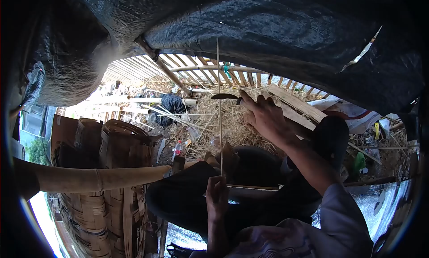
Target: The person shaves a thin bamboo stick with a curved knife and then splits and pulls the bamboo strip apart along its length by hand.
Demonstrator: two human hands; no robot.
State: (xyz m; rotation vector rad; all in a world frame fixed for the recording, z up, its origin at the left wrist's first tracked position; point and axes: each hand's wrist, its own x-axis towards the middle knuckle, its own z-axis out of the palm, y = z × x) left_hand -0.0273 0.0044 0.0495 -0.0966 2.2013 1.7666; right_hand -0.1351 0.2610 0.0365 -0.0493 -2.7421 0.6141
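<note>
Looks like a trimming step. Thin strip (220,128) at centre frame, long axis near vertical, free end pointing to top; left hand (216,194) grip clamped on lower end. Right hand (263,115) grip closed on knife (225,96), blade crossing strip, contact unclear. Next stroke calls for steady strip, controlled blade.

Knife handle (239,101) mostly hidden (in right fingers (248,101))
</note>
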